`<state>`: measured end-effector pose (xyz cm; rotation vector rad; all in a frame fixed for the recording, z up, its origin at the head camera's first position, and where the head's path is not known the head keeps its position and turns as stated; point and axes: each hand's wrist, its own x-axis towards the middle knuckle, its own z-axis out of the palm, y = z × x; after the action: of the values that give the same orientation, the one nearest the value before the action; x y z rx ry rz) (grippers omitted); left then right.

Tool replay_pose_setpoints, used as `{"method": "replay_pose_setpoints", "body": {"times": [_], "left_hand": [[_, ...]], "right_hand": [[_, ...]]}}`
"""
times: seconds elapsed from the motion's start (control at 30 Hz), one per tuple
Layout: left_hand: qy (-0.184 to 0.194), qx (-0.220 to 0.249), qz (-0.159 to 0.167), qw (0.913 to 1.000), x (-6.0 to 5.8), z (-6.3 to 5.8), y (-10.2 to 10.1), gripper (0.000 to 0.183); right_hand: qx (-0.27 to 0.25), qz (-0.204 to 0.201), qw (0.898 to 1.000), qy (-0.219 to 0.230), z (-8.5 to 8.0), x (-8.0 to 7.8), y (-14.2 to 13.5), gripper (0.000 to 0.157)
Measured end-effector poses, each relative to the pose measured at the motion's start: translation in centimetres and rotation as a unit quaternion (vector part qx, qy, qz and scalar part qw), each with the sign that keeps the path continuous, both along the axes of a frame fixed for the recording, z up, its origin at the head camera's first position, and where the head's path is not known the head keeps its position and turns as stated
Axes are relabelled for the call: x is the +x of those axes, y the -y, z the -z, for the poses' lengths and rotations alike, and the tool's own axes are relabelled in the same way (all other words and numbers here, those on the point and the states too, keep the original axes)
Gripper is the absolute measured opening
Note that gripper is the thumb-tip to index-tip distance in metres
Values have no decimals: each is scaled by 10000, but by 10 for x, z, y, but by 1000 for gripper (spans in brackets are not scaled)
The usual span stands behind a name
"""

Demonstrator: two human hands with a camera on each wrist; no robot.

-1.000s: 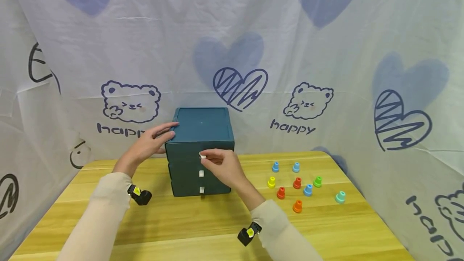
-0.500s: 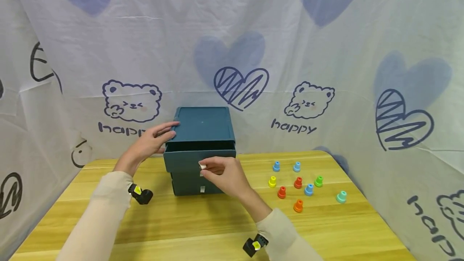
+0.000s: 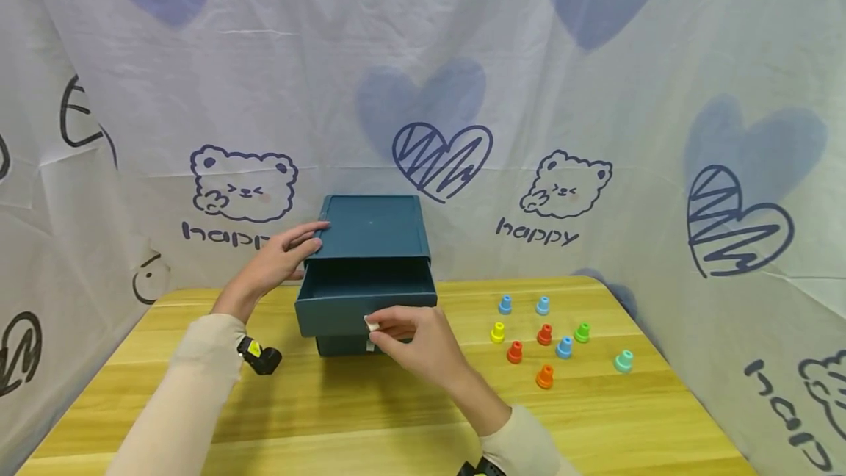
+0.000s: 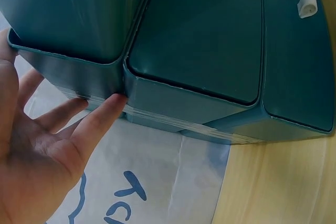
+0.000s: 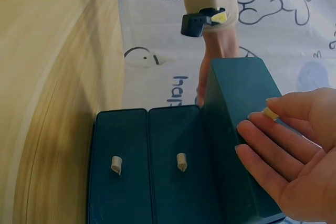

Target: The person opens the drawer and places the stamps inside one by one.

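A dark teal cabinet [image 3: 373,226] with three stacked drawers stands on the wooden table. Its top drawer [image 3: 330,316] is pulled well out, and the part of its inside that shows is bare. My right hand [image 3: 423,344] pinches that drawer's small white knob [image 5: 271,114] between thumb and fingertips, the other fingers beside the drawer front. At the cabinet's upper left side is my left hand [image 3: 280,259]; in the left wrist view its spread fingers [image 4: 100,121] touch the side wall. The two lower drawers are closed, each with a white knob [image 5: 181,161] in the right wrist view.
Right of the cabinet, several small stepped plastic pieces stand on the table [image 3: 297,417]: a yellow one [image 3: 498,333], a green one [image 3: 582,333], an orange one [image 3: 545,377], others red, blue and teal. A printed cloth [image 3: 463,35] hangs behind and at both sides.
The top drawer has gone from closed to well out as my right hand drew its knob toward me. My left hand has stayed on the cabinet's side.
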<state>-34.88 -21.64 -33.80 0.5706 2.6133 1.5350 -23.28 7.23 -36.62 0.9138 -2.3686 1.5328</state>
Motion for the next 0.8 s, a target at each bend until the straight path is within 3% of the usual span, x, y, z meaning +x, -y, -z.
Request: {"method": "replay_pose_setpoints", "body": {"times": [0.4, 0.8], "left_hand": [[-79, -3, 9, 10000, -1, -1, 1, 58], [-95, 21, 73, 9999, 1, 1, 1, 58]], "right_hand": [[45, 19, 9998, 174, -5, 20, 0, 16], [83, -160, 9997, 176, -1, 28, -3, 16]]}}
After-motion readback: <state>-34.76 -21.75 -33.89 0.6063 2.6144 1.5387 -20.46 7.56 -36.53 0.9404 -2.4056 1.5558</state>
